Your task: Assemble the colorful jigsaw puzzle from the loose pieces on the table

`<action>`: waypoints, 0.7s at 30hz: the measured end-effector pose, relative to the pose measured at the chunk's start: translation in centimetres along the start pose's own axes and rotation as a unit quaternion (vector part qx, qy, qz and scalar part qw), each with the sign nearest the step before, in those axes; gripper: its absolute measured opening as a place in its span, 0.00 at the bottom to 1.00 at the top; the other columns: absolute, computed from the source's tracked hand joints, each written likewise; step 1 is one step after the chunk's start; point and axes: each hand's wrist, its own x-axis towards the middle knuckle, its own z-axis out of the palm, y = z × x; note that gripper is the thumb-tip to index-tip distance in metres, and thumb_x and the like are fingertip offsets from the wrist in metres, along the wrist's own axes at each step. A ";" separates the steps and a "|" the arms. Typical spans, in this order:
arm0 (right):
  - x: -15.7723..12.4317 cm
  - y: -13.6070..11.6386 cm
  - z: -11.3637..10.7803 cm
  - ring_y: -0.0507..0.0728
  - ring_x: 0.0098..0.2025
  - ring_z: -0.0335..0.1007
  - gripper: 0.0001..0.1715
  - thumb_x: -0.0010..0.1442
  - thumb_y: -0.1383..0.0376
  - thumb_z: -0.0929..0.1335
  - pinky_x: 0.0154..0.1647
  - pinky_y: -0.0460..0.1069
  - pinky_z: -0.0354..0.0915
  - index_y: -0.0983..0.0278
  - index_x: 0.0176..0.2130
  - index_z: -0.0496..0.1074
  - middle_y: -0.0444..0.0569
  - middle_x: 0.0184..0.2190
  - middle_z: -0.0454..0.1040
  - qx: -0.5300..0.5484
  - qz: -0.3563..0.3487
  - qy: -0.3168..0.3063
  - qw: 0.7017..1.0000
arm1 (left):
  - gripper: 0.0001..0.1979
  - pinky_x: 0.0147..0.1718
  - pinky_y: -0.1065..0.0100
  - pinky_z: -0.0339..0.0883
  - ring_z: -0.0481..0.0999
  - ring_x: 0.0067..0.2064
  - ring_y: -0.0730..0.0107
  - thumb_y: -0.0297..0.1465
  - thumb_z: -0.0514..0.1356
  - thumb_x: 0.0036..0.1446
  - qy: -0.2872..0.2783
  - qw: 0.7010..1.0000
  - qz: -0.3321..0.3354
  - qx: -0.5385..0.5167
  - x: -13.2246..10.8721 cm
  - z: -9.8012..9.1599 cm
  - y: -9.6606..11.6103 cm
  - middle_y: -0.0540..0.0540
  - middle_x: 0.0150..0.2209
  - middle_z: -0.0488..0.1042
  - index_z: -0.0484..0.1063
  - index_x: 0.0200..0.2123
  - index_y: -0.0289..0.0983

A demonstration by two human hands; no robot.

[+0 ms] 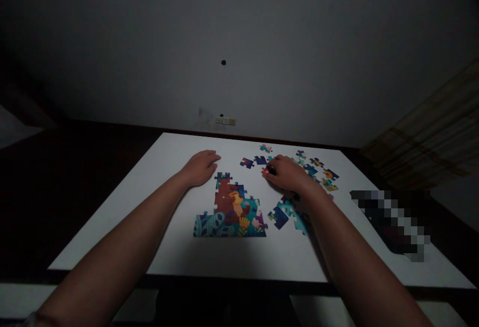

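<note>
My left hand (201,168) lies on the table, its fingers stretched out to the right and nothing in them. Just below it is a joined section of a jigsaw puzzle (232,210), with an orange animal, a brown trunk and teal leaves. My right hand (286,173) is among the loose pieces, with thumb and fingers closed on a puzzle piece (265,171) that shows red; my fingers cover part of it. Two dark blue pieces, one with some red (247,163) and one plain (260,160), lie beyond its fingertips. My right forearm hides some other pieces.
Several loose pieces (331,174) are scattered right of my right hand, and more, including a dark blue one (277,217), lie nearer me. A pixelated dark object (389,225) rests at the right side of the white table (123,207). Behind stands a wall (149,68) with sockets (225,121).
</note>
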 end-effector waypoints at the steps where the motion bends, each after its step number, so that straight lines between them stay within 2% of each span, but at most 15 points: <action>1: 0.0 0.0 0.5 0.73 0.50 0.81 0.15 0.69 0.51 0.76 0.56 0.66 0.77 0.59 0.44 0.87 0.64 0.49 0.84 0.004 -0.005 0.012 1.000 | 0.30 0.81 0.42 0.61 0.70 0.81 0.45 0.39 0.54 0.75 0.000 1.000 0.001 0.000 0.0 0.0 0.1 0.35 0.79 0.74 0.80 0.73 0.36; 5: -0.2 0.0 1.5 0.71 0.51 0.79 0.14 0.67 0.52 0.76 0.59 0.66 0.75 0.59 0.43 0.84 0.61 0.47 0.83 0.031 -0.016 0.020 0.999 | 0.30 0.82 0.42 0.60 0.70 0.81 0.44 0.38 0.55 0.75 0.003 1.000 -0.004 -0.002 0.0 0.0 0.5 0.34 0.79 0.74 0.80 0.72 0.36; 9: -0.5 -0.6 1.2 0.69 0.46 0.79 0.15 0.66 0.51 0.76 0.50 0.62 0.74 0.58 0.44 0.80 0.58 0.44 0.84 0.116 -0.003 0.004 0.993 | 0.29 0.81 0.42 0.61 0.70 0.80 0.43 0.37 0.56 0.75 -0.001 1.000 -0.002 -0.009 -0.1 -0.2 0.7 0.35 0.78 0.75 0.81 0.72 0.36; 12: -0.6 -1.2 0.6 0.67 0.43 0.79 0.15 0.67 0.50 0.76 0.45 0.60 0.72 0.57 0.42 0.78 0.54 0.40 0.84 0.188 -0.006 0.034 0.981 | 0.27 0.80 0.42 0.63 0.74 0.78 0.44 0.35 0.57 0.73 0.015 0.999 -0.006 -0.035 -0.1 -0.5 1.0 0.34 0.74 0.79 0.83 0.68 0.35; 15: -0.5 -2.0 0.7 0.66 0.42 0.81 0.20 0.67 0.47 0.77 0.45 0.60 0.75 0.58 0.50 0.81 0.53 0.42 0.86 0.322 0.001 0.076 0.944 | 0.24 0.77 0.42 0.68 0.79 0.73 0.45 0.34 0.58 0.72 0.061 0.992 -0.026 -0.104 -0.1 -1.3 1.8 0.36 0.69 0.84 0.86 0.64 0.37; 17: -0.5 -2.8 1.2 0.66 0.44 0.84 0.25 0.67 0.46 0.77 0.46 0.61 0.78 0.57 0.55 0.82 0.54 0.44 0.87 0.413 0.008 0.070 0.908 | 0.21 0.74 0.43 0.72 0.82 0.68 0.45 0.37 0.61 0.72 0.079 0.980 -0.041 -0.179 -0.1 -2.0 2.6 0.37 0.65 0.86 0.87 0.61 0.39; 19: -0.4 -3.9 1.9 0.66 0.47 0.86 0.25 0.67 0.46 0.77 0.48 0.62 0.80 0.56 0.56 0.81 0.54 0.46 0.88 0.477 0.009 0.038 0.878 | 0.19 0.67 0.44 0.77 0.87 0.60 0.47 0.40 0.64 0.72 0.055 0.959 -0.042 -0.274 -0.3 -2.5 3.4 0.35 0.57 0.89 0.88 0.57 0.38; 21: -0.4 -5.2 2.5 0.65 0.47 0.87 0.23 0.68 0.50 0.77 0.50 0.62 0.82 0.55 0.57 0.80 0.54 0.49 0.88 0.526 0.005 0.001 0.851 | 0.19 0.59 0.47 0.81 0.89 0.51 0.50 0.42 0.69 0.69 0.002 0.934 -0.032 -0.356 -0.5 -2.7 4.4 0.36 0.49 0.91 0.88 0.55 0.37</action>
